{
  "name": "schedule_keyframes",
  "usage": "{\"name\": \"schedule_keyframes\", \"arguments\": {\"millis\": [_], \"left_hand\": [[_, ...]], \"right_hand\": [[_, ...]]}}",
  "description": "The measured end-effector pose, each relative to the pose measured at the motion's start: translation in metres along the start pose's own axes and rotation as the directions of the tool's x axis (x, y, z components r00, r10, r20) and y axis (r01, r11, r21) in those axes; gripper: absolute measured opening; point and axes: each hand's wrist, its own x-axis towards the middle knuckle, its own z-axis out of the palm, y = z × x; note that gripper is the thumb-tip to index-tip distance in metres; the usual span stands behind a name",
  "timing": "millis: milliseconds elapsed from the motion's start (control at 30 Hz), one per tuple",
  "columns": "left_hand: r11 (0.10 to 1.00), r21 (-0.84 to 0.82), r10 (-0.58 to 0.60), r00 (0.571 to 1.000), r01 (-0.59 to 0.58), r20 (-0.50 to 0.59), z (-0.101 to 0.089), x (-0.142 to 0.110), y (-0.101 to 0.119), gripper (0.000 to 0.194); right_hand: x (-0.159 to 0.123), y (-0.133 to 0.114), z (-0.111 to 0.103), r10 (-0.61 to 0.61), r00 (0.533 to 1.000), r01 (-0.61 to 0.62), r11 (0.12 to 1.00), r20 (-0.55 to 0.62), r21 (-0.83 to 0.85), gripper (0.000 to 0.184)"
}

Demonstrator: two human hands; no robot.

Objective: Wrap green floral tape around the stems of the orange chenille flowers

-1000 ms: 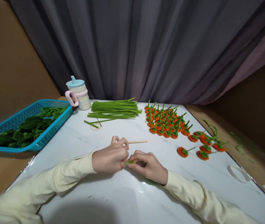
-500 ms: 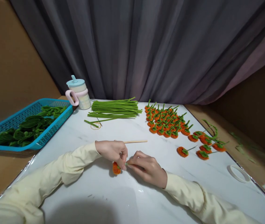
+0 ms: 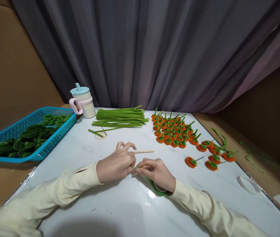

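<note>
My left hand (image 3: 116, 164) is closed near the middle of the table, its fingertips pinching a thin green stem (image 3: 135, 168). Its index and middle fingers are bent up, and no orange part shows beside it. Close by on the right, my right hand (image 3: 158, 172) pinches at the same spot, the thumb and index fingertip together on green tape. A roll of green tape (image 3: 159, 191) is partly hidden beneath that hand. Behind the hands lies a thin wooden stick (image 3: 144, 151), its left end covered by my left hand.
Several orange fuzzy persimmons with green stems (image 3: 173, 131) stand at the back right. Green pipe cleaners (image 3: 121, 117) lie at the back, beside a lidded cup (image 3: 87, 103). A blue basket (image 3: 42, 154) of green leaves sits left; a white tape roll (image 3: 248, 185) lies right.
The orange persimmon under my left hand has gone out of sight. My left hand has turned and its fingers have lifted. A green tape roll now shows under my right hand.
</note>
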Motion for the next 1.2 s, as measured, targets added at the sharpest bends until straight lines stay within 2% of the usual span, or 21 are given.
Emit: {"name": "schedule_keyframes", "arguments": {"millis": [267,367,500,667,867,1067,1133,1200], "left_hand": [[0.998,-0.051,-0.026,0.999,0.027,0.019,-0.006,0.002,0.002,0.016],[0.991,-0.111,-0.066,0.992,0.078,0.111,-0.009,0.004,-0.001,0.012],[0.956,-0.259,-0.063,0.957,0.139,0.282,-0.012,0.008,-0.009,0.006],[0.916,-0.379,0.008,0.935,0.135,0.353,-0.012,0.014,-0.018,0.014],[0.924,-0.343,-0.044,0.938,0.169,0.344,-0.014,0.014,-0.02,0.019],[0.817,-0.555,0.103,0.908,0.155,0.405,-0.017,0.015,-0.025,0.027],[0.836,-0.536,0.122,0.912,0.117,0.391,-0.018,0.015,-0.024,0.026],[0.898,-0.434,0.097,0.93,0.072,0.355,-0.018,0.014,-0.021,0.025]], "right_hand": [[0.001,-0.006,-0.005,0.103,0.992,-0.118,0.962,0.07,0.248,0.029],[0.001,-0.007,-0.008,0.116,0.989,-0.139,0.95,0.096,0.281,0.029],[0.001,-0.008,-0.01,0.106,0.989,-0.133,0.945,0.103,0.3,0.027],[0.001,-0.005,-0.009,0.083,0.993,-0.106,0.946,0.088,0.307,0.027],[0.002,-0.003,-0.009,0.05,0.998,-0.061,0.958,0.046,0.282,0.023],[0.001,-0.002,-0.008,-0.022,0.999,0.013,0.959,0.028,0.283,0.02],[0.001,-0.002,-0.008,-0.034,0.999,0.025,0.961,0.028,0.274,0.02],[0.001,-0.002,-0.008,-0.024,0.999,0.016,0.966,0.029,0.258,0.02]]}}
